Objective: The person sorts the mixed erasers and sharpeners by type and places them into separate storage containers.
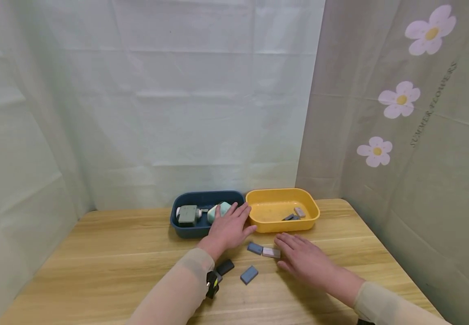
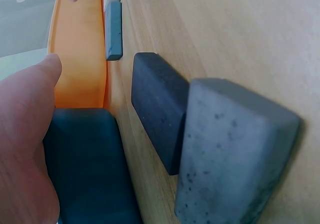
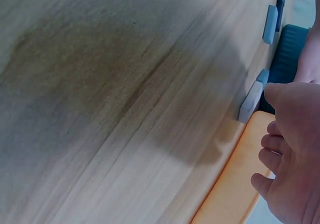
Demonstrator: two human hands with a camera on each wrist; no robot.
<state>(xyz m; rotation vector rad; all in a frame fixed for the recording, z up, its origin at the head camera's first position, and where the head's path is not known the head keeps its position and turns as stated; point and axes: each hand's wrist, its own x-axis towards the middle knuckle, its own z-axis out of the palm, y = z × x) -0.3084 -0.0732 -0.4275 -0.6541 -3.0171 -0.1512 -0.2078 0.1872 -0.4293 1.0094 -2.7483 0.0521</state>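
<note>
My left hand (image 1: 229, 228) reaches over the right end of a dark blue bin (image 1: 189, 233), fingers spread and straight, fingertips beside the yellow bin (image 1: 283, 226). Nothing shows in its grasp. Over the table, just right of a pale block (image 1: 271, 252), my right hand (image 1: 305, 259) hovers with loosely bent fingers, holding nothing. A blue-grey block (image 1: 255, 248) lies end to end with the pale one. Closer to me is another blue-grey block (image 1: 249, 274). By the left wrist, a black block (image 2: 157, 109) leans against a speckled grey block (image 2: 230, 154).
Inside the dark blue bin are a grey-green bottle-like item (image 1: 187, 215) and a pale teal object (image 1: 223, 209), partly covered by the left hand. The yellow bin holds a few small blocks (image 1: 299, 212). Cloth curtains (image 1: 185, 113) hang behind the wooden table (image 1: 116, 262).
</note>
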